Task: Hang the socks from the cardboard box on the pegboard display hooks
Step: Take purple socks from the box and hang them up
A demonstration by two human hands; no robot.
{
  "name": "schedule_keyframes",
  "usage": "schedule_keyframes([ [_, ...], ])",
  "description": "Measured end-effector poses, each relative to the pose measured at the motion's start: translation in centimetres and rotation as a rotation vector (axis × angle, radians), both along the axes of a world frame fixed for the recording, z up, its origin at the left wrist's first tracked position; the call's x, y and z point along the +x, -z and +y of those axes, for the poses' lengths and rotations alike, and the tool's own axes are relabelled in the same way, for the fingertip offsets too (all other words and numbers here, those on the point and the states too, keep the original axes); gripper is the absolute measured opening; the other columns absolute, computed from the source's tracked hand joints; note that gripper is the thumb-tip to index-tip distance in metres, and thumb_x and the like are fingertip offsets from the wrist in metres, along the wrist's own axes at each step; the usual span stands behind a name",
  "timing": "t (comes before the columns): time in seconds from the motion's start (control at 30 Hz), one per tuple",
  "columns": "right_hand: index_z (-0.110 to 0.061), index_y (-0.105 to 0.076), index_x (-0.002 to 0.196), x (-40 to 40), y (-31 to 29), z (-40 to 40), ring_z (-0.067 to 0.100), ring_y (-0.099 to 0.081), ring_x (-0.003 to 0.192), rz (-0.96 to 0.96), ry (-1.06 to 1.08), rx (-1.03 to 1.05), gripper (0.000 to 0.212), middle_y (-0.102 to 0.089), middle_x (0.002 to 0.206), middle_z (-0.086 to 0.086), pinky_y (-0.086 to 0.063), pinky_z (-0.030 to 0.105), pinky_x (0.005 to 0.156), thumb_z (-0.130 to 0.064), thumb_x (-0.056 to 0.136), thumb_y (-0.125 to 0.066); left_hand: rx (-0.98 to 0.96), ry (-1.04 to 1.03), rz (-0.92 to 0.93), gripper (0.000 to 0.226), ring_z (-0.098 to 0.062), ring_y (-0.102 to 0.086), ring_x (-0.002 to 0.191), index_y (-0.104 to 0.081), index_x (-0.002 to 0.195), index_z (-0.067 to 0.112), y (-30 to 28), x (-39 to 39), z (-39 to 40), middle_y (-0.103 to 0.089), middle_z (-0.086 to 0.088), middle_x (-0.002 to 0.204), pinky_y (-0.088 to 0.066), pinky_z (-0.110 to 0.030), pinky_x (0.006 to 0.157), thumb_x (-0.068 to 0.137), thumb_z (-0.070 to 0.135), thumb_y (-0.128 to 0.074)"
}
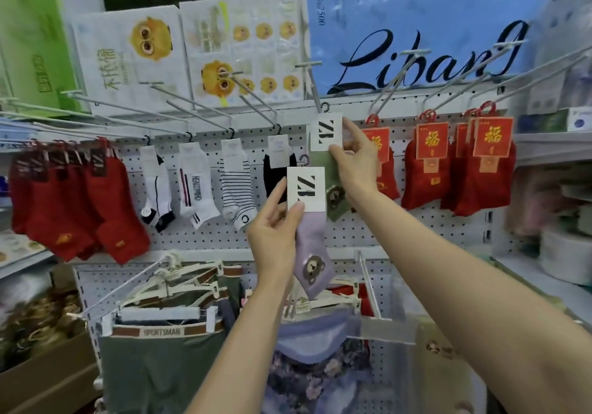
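My right hand (pixel 354 160) pinches the white card of a green bear sock (pixel 333 173). That sock's dark hanger loop sits at the tip of a pegboard hook (pixel 317 93). My left hand (pixel 275 234) pinches the lower edge of the white card on a lilac bear sock (pixel 312 253), held just below and left of the green one, in front of the white pegboard (pixel 416 221). The lilac sock's hanger loop is free of any hook. A cardboard box (pixel 41 368) shows at the lower left.
Red socks (pixel 73 202) crowd the hooks at left, white and striped socks (pixel 195 186) hang in the middle, and red socks with gold-lettered cards (pixel 464 170) hang at right. Long empty hook arms jut out above. Underwear on hangers (pixel 166 333) fills the lower rail.
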State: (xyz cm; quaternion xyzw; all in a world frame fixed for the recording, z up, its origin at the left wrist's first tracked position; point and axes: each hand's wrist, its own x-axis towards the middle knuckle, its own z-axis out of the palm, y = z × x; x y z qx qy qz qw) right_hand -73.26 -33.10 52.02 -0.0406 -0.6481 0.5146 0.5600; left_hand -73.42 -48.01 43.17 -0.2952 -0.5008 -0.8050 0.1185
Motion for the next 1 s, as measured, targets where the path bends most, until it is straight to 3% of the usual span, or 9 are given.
schedule_keyframes([
  [0.13, -0.027, -0.053, 0.140, -1.9, -0.2, 0.9, 0.012, -0.060, 0.069, -0.027, -0.015, 0.018, 0.059, -0.063, 0.079, -0.004, -0.058, 0.031, 0.069, -0.001, 0.088, -0.062, 0.016, -0.002, -0.011, 0.051, -0.015, -0.071, 0.093, -0.061, 0.132, 0.027, -0.1, -0.7, 1.1, -0.077, 0.001, 0.096, -0.058, -0.046, 0.090, 0.088, 0.004, -0.071],
  [0.23, -0.028, -0.053, 0.140, -3.2, 0.7, 1.7, 0.023, -0.069, 0.079, -0.053, -0.026, 0.012, 0.061, -0.070, 0.084, 0.009, -0.059, 0.043, 0.081, -0.003, 0.086, -0.064, 0.032, 0.007, 0.000, 0.050, -0.015, -0.072, 0.096, -0.061, 0.132, 0.026, -0.4, -1.0, 1.7, -0.077, 0.000, 0.101, -0.058, -0.042, 0.091, 0.089, 0.003, -0.070],
  [0.4, -0.028, -0.053, 0.141, -3.8, 0.8, 2.7, 0.020, -0.072, 0.088, -0.081, -0.080, -0.021, 0.060, -0.075, 0.090, 0.006, -0.058, 0.043, 0.087, -0.007, 0.086, -0.067, 0.025, -0.017, 0.023, 0.050, -0.018, -0.072, 0.095, -0.060, 0.135, 0.020, -1.0, -1.6, 3.1, -0.076, -0.004, 0.096, -0.059, -0.037, 0.088, 0.089, 0.004, -0.070],
  [0.57, -0.027, -0.055, 0.138, -1.1, 1.8, 2.0, 0.004, -0.057, 0.109, -0.017, 0.045, 0.052, 0.041, -0.060, 0.119, -0.015, -0.049, 0.036, 0.100, -0.038, 0.098, -0.054, 0.067, 0.009, 0.025, 0.051, -0.014, -0.071, 0.097, -0.058, 0.136, 0.019, -1.9, -2.2, 4.6, -0.076, -0.005, 0.097, -0.056, -0.030, 0.090, 0.089, 0.003, -0.070],
  [0.63, -0.023, -0.057, 0.135, 0.2, 2.9, 1.3, 0.006, -0.061, 0.110, 0.059, -0.072, 0.052, 0.038, -0.064, 0.122, -0.009, -0.052, 0.034, 0.096, -0.037, 0.099, -0.054, 0.107, 0.034, 0.012, 0.051, -0.017, -0.071, 0.101, -0.059, 0.135, 0.019, -2.3, -2.4, 5.1, -0.076, -0.006, 0.100, -0.056, -0.033, 0.091, 0.089, 0.003, -0.070],
  [0.8, -0.017, -0.058, 0.133, 1.0, 3.4, 0.5, 0.011, -0.071, 0.089, 0.100, -0.228, 0.032, 0.045, -0.073, 0.092, 0.003, -0.055, 0.021, 0.078, -0.006, 0.091, -0.067, 0.095, 0.045, 0.040, 0.044, -0.010, -0.072, 0.096, -0.063, 0.128, 0.017, -3.7, -3.0, 6.2, -0.076, 0.005, 0.096, -0.056, -0.024, 0.082, 0.088, 0.000, -0.069],
  [1.0, -0.019, -0.058, 0.134, -0.5, 1.3, 1.2, 0.017, -0.072, 0.088, 0.145, -0.218, -0.090, 0.051, -0.073, 0.090, 0.009, -0.056, 0.024, 0.077, 0.002, 0.088, -0.068, -0.031, -0.208, 0.254, 0.041, -0.003, -0.069, 0.096, -0.068, 0.124, 0.016, -7.8, -4.9, 5.8, -0.073, 0.002, 0.110, -0.053, -0.016, 0.086, 0.084, 0.011, -0.076],
])
